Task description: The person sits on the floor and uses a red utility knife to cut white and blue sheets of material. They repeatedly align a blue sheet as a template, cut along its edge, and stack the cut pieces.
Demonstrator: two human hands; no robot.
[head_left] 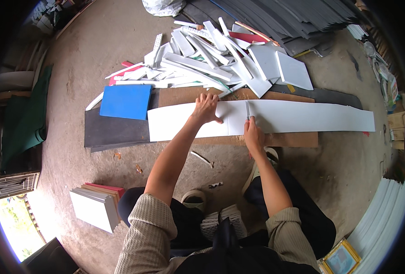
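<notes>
My left hand lies flat with fingers spread, pressing down on the long white sheet, gripping nothing. My right hand is closed around a thin knife whose blade stands on the sheet and points toward 12 o'clock, just right of the left hand. The white sheet runs from 9 to 3 o'clock across a brown board on the concrete floor, directly ahead of my knees. At 9 o'clock from the left hand a blue panel rests on a dark sheet. Toward 12 o'clock lies a heap of white offcuts, and beyond it grey sheets. At 7 o'clock, near my left elbow, sits a stack of boards.
</notes>
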